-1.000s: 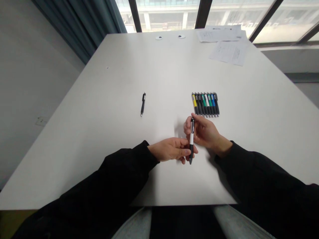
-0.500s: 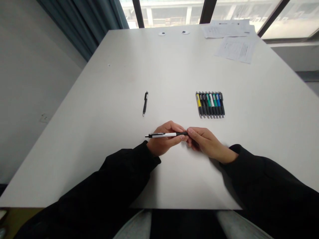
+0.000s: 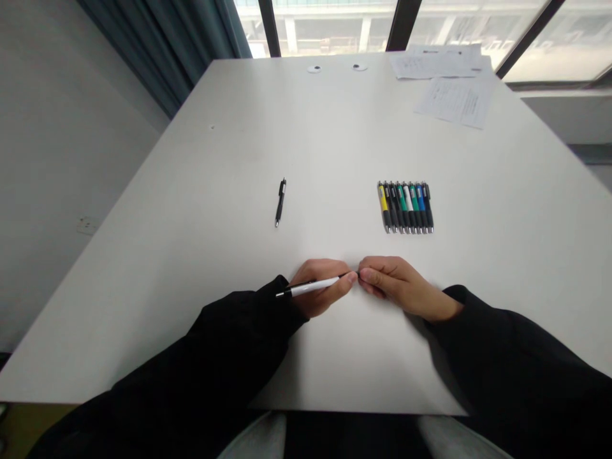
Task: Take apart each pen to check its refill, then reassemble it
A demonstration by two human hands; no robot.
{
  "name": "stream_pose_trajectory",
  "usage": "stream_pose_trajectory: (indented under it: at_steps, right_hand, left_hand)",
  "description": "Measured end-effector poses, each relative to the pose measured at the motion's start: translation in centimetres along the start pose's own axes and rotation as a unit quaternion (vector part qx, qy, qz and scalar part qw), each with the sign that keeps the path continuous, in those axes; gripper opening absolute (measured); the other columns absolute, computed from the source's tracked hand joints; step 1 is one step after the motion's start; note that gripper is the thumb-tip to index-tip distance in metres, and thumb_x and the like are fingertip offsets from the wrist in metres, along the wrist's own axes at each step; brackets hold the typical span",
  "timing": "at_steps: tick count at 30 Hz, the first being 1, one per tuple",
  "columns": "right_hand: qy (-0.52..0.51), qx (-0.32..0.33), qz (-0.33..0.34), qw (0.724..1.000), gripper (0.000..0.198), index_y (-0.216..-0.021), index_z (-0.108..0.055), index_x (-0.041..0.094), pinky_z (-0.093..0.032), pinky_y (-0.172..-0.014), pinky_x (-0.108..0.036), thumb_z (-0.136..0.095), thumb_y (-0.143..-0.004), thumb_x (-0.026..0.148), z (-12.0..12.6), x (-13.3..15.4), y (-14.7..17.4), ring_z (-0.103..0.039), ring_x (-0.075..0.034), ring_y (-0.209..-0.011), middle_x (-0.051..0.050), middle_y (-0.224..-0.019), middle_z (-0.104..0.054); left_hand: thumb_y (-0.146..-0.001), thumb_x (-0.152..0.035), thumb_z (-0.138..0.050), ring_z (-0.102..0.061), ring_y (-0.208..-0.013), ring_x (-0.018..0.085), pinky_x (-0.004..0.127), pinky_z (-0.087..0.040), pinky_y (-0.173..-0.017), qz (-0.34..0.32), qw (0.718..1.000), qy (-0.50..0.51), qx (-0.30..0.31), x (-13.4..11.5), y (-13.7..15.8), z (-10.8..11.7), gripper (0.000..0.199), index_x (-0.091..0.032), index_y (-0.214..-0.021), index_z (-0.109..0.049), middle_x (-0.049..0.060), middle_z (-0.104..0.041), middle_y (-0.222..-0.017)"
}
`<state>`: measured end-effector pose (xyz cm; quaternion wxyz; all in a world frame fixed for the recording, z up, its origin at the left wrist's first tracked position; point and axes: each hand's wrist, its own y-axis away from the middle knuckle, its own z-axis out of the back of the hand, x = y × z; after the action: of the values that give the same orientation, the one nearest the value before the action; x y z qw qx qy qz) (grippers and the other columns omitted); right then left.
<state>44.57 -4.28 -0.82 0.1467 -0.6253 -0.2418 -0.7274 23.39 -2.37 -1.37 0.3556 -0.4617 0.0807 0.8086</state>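
A white ballpoint pen (image 3: 315,285) with a black grip lies across my left hand (image 3: 321,296), its clicker end pointing left and slightly toward me. The fingers of that hand are closed on its grip. My right hand (image 3: 392,284) is closed too, thumb and fingertips pinching the tip end of the same pen, so the tip is hidden. Beyond my left hand, a single black pen (image 3: 280,203) lies on the white table (image 3: 215,210). Past my right hand, several pens (image 3: 405,208) in yellow, black, green, white and blue lie side by side in a row.
Printed papers (image 3: 454,101) lie at the far right of the table. Two small white oval pieces (image 3: 314,69) with dark spots are near the far edge. A dark curtain (image 3: 167,44) hangs at the back left, beside the windows.
Both hands appear a little lower in view, still together at the pen. The pen has tilted, its clicker end swinging toward me. The whole view has shifted slightly.
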Motion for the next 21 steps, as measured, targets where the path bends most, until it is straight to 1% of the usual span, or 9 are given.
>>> stream_pose_trajectory:
  at_steps: [2,5,10,12,14,15,17,19,21]
  right_hand:
    - [-0.014,-0.018,0.007,1.000,0.034,-0.077,-0.062,0.017,-0.035,-0.052,-0.024,-0.059,-0.094,0.046,-0.12,-0.05,-0.01,-0.044,-0.010,-0.055,0.002,-0.060,-0.050]
    - [-0.062,-0.050,0.012,0.997,0.029,-0.090,-0.065,0.017,-0.037,-0.050,-0.024,-0.067,-0.088,0.046,-0.29,-0.23,0.00,-0.047,-0.011,-0.053,0.002,-0.061,-0.054]
    - [-0.060,-0.066,0.011,0.996,0.039,-0.079,-0.063,0.016,-0.039,-0.050,-0.024,-0.051,-0.098,0.048,-0.22,-0.60,0.12,-0.050,-0.011,-0.052,-0.001,-0.061,-0.058]
    - [-0.087,-0.070,0.010,0.994,0.026,-0.090,-0.063,0.018,-0.038,-0.049,-0.023,-0.062,-0.093,0.043,-0.15,-0.69,0.14,-0.049,-0.010,-0.052,0.001,-0.062,-0.058]
    - [-0.118,-0.064,0.014,0.991,0.028,-0.105,-0.060,0.020,-0.040,-0.049,-0.023,-0.070,-0.089,0.040,-0.12,-0.73,0.13,-0.050,-0.011,-0.053,0.003,-0.066,-0.059]
    - [-0.125,-0.061,0.017,0.990,0.030,-0.108,-0.058,0.020,-0.041,-0.049,-0.023,-0.069,-0.089,0.041,-0.11,-0.74,0.11,-0.050,-0.011,-0.054,0.002,-0.067,-0.060]
    - [-0.115,-0.059,0.016,0.991,0.025,-0.097,-0.060,0.019,-0.041,-0.050,-0.024,-0.062,-0.093,0.044,-0.13,-0.75,0.07,-0.051,-0.011,-0.054,0.001,-0.067,-0.061]
    - [-0.096,-0.066,0.010,0.993,0.031,-0.083,-0.060,0.017,-0.040,-0.050,-0.024,-0.055,-0.097,0.045,-0.14,-0.76,0.04,-0.050,-0.010,-0.052,0.000,-0.064,-0.060]
    - [-0.090,-0.077,0.007,0.993,0.030,-0.082,-0.061,0.017,-0.038,-0.049,-0.023,-0.058,-0.096,0.043,-0.12,-0.79,0.03,-0.049,-0.009,-0.052,0.001,-0.063,-0.058]
  left_hand:
    - [-0.100,-0.039,-0.037,-0.041,-0.054,0.011,0.026,-0.035,-0.057,0.023,0.999,0.032,0.005,0.09,0.01,-0.03,0.043,-0.019,-0.062,-0.047,-0.002,-0.045,-0.057]
    - [-0.099,-0.041,-0.040,-0.045,-0.057,0.011,0.025,-0.037,-0.058,0.051,0.997,0.060,0.002,0.17,0.01,-0.04,0.040,-0.018,-0.069,-0.054,-0.001,-0.051,-0.062]
    - [-0.097,-0.042,-0.047,-0.050,-0.062,0.011,0.024,-0.039,-0.062,0.066,0.995,0.072,-0.004,0.37,-0.03,-0.10,0.034,-0.017,-0.080,-0.062,-0.001,-0.058,-0.068]
    - [-0.097,-0.040,-0.047,-0.050,-0.061,0.011,0.024,-0.039,-0.061,0.065,0.995,0.072,-0.003,0.48,-0.07,-0.10,0.033,-0.017,-0.081,-0.063,-0.001,-0.058,-0.068]
    - [-0.097,-0.039,-0.048,-0.051,-0.062,0.011,0.024,-0.039,-0.062,0.060,0.996,0.072,0.001,0.56,-0.12,-0.08,0.030,-0.016,-0.083,-0.063,0.000,-0.060,-0.070]
    - [-0.097,-0.038,-0.049,-0.053,-0.064,0.011,0.024,-0.040,-0.064,0.055,0.996,0.073,0.006,0.58,-0.16,-0.06,0.029,-0.016,-0.085,-0.064,0.000,-0.061,-0.073]
    - [-0.097,-0.036,-0.050,-0.057,-0.070,0.012,0.025,-0.043,-0.069,0.041,0.996,0.072,0.019,0.59,-0.24,-0.01,0.027,-0.017,-0.089,-0.066,0.002,-0.066,-0.080]
    - [-0.096,-0.036,-0.050,-0.059,-0.075,0.014,0.026,-0.044,-0.072,0.035,0.997,0.067,0.024,0.56,-0.30,0.04,0.026,-0.016,-0.092,-0.066,0.003,-0.068,-0.084]
    - [-0.096,-0.036,-0.051,-0.059,-0.074,0.014,0.025,-0.044,-0.071,0.040,0.997,0.055,0.022,0.51,-0.30,0.12,0.025,-0.016,-0.092,-0.066,0.003,-0.067,-0.083]
